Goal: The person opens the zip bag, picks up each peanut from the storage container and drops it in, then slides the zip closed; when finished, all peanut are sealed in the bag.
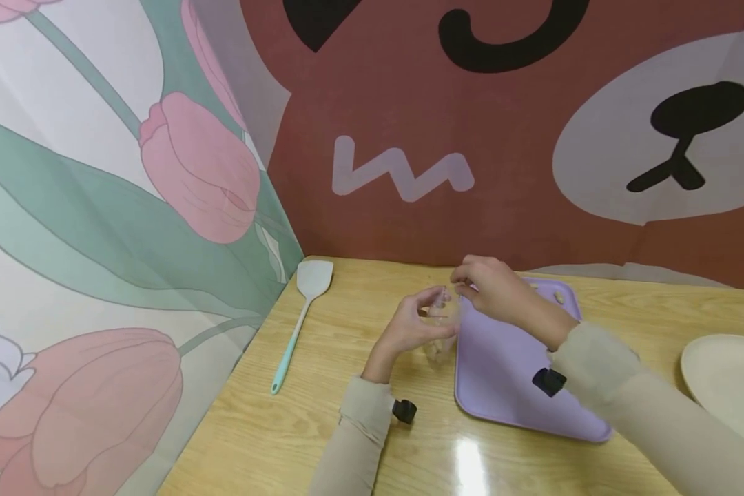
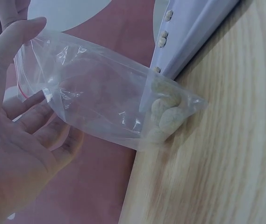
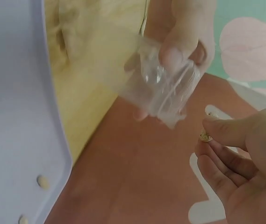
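Observation:
My left hand (image 1: pixel 403 329) holds a clear zip bag (image 2: pixel 100 88) near its mouth, where a thin red line runs. Several pale, oval, nut-like pieces (image 2: pixel 171 119) lie in the bottom of the bag, which hangs at the left edge of the purple tray (image 1: pixel 502 375). Just right of the bag's mouth, my right hand (image 1: pixel 492 289) pinches one small beige nut-like piece (image 3: pixel 205 136) between thumb and fingers, apart from the bag. More such pieces (image 1: pixel 559 297) sit along the tray's far side.
A spatula (image 1: pixel 314 279) with a pale blade and turquoise handle lies on the wooden table (image 1: pixel 359 289) at the left. At the right edge is a cream plate (image 1: pixel 728 375), partly beyond the right sleeve. A printed wall cloth (image 1: pixel 397 227) stands behind the table.

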Available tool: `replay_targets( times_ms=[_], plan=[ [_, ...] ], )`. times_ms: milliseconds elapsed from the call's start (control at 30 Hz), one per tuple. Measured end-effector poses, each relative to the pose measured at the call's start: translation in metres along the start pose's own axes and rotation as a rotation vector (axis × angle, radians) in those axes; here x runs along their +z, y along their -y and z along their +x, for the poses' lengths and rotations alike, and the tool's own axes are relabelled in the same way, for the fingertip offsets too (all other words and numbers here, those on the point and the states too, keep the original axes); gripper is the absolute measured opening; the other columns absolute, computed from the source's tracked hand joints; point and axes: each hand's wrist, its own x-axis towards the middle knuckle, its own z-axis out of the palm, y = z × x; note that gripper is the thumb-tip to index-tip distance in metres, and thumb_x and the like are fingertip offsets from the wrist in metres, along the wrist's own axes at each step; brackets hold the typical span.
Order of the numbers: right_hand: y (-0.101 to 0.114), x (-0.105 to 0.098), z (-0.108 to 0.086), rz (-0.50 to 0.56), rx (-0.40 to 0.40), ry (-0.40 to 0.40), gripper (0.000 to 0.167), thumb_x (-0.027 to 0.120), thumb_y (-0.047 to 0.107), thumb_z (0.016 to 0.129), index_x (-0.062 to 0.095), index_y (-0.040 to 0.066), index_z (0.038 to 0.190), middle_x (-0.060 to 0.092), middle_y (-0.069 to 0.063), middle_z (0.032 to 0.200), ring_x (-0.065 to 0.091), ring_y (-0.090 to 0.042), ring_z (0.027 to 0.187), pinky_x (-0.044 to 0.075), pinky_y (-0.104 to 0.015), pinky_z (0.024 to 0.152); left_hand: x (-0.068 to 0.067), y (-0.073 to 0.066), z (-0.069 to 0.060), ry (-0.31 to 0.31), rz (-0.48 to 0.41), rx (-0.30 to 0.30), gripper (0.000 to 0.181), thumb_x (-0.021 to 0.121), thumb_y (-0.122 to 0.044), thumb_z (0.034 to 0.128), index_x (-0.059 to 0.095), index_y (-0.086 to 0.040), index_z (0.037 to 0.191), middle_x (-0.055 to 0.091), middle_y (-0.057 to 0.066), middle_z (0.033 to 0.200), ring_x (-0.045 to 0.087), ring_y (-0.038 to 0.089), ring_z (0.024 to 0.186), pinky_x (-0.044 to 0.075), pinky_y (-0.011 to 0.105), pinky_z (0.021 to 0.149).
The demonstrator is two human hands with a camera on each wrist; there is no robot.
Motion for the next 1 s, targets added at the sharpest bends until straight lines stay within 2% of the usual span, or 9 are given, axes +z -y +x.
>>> replay_targets(
  times_ms=[200, 333, 633, 833, 1000],
  plan=[
    [0.006, 0.005, -0.002, 0.035, -0.016, 0.040, 0.015, 0.073, -0.004, 0.086, 0.075, 0.000, 0.101, 0.063, -0.003, 0.088, 0.062, -0.019, 0.079, 0.054, -0.036, 0.068, -0.002, -0.001, 0.000, -0.004, 0.023, -0.013, 0.079, 0.084, -0.022, 0.0816, 0.045, -0.004, 0.148, 0.056, 0.002, 0.141, 0.058, 0.020, 0.120, 0.048, 0.029, 0.092],
    [0.007, 0.008, -0.001, 0.036, -0.011, 0.047, 0.015, 0.074, -0.003, 0.086, 0.075, 0.000, 0.101, 0.064, -0.004, 0.089, 0.062, -0.019, 0.080, 0.054, -0.036, 0.068, -0.002, 0.000, 0.000, -0.006, 0.030, -0.014, 0.079, 0.084, -0.022, 0.0810, 0.045, -0.003, 0.148, 0.056, 0.002, 0.140, 0.057, 0.017, 0.120, 0.049, 0.028, 0.091],
    [0.006, 0.015, 0.001, 0.046, -0.022, 0.028, 0.015, 0.076, -0.003, 0.085, 0.076, -0.002, 0.100, 0.067, -0.008, 0.089, 0.065, -0.021, 0.079, 0.056, -0.036, 0.068, -0.001, -0.002, 0.001, -0.008, -0.004, 0.000, 0.074, 0.084, -0.019, 0.0806, 0.050, -0.007, 0.145, 0.059, -0.002, 0.137, 0.058, 0.028, 0.119, 0.050, 0.041, 0.095],
    [0.007, 0.021, 0.002, 0.047, -0.056, 0.010, 0.014, 0.075, -0.006, 0.084, 0.076, -0.002, 0.097, 0.067, -0.008, 0.086, 0.065, -0.020, 0.078, 0.056, -0.035, 0.068, -0.003, -0.001, 0.002, -0.001, 0.013, 0.030, 0.069, 0.083, -0.021, 0.0816, 0.054, -0.012, 0.143, 0.061, -0.004, 0.134, 0.059, 0.012, 0.113, 0.050, 0.033, 0.091],
    [0.004, 0.016, 0.004, 0.047, -0.034, 0.007, 0.015, 0.076, -0.004, 0.083, 0.076, -0.002, 0.098, 0.066, -0.007, 0.086, 0.064, -0.021, 0.078, 0.056, -0.036, 0.069, -0.002, 0.000, 0.002, -0.005, 0.013, 0.019, 0.072, 0.084, -0.020, 0.0811, 0.051, -0.007, 0.144, 0.061, -0.001, 0.135, 0.060, 0.018, 0.115, 0.049, 0.030, 0.090]
  ],
)
